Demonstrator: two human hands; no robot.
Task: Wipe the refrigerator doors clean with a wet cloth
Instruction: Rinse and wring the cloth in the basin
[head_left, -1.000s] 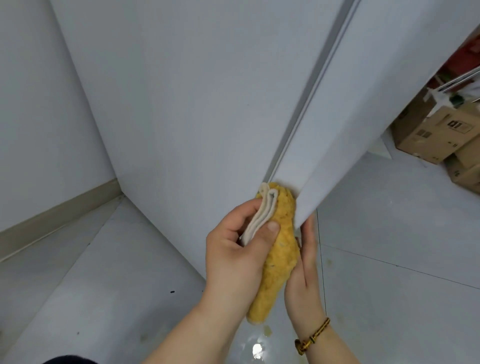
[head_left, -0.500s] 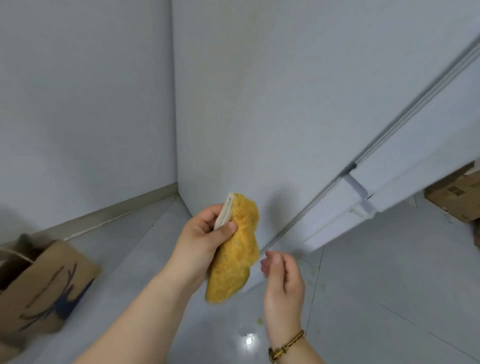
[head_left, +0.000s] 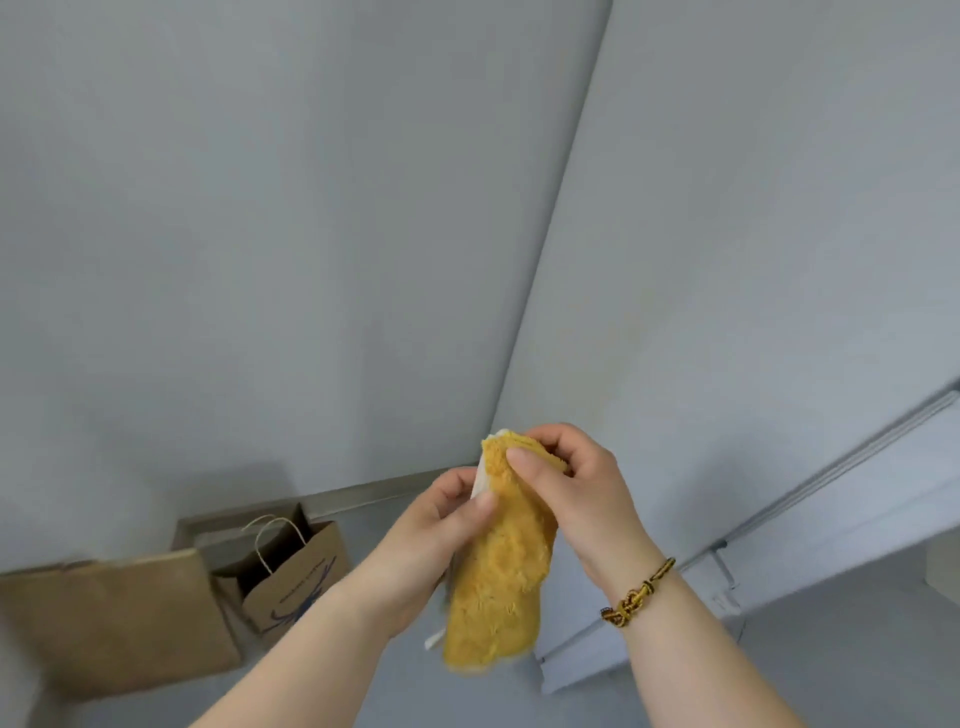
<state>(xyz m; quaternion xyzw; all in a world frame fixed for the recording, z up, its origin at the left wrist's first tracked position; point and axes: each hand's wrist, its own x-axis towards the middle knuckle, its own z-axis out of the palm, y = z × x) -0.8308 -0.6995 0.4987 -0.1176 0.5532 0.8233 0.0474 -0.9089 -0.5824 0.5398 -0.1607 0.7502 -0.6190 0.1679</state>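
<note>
With your left hand (head_left: 431, 530) and right hand (head_left: 582, 493) pinching the fluffy yellow cloth (head_left: 498, 571), fold it flat for the pale refrigerator door (head_left: 753, 260).

Bag (head_left: 296, 582) print illegible; refrigerator (head_left: 779, 260) cropped right.

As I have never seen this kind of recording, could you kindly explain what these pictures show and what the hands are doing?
There is no machine here. A person wears a wide-angle camera on the head that looks forward and down, so every picture comes from that one view. The left hand and the right hand both hold a folded yellow cloth in the air, and the right one pinches its top edge. A braided bracelet sits on the right wrist. The pale refrigerator stands behind, and the cloth is not touching it. Brown paper bags stand on the floor at the left.
</note>
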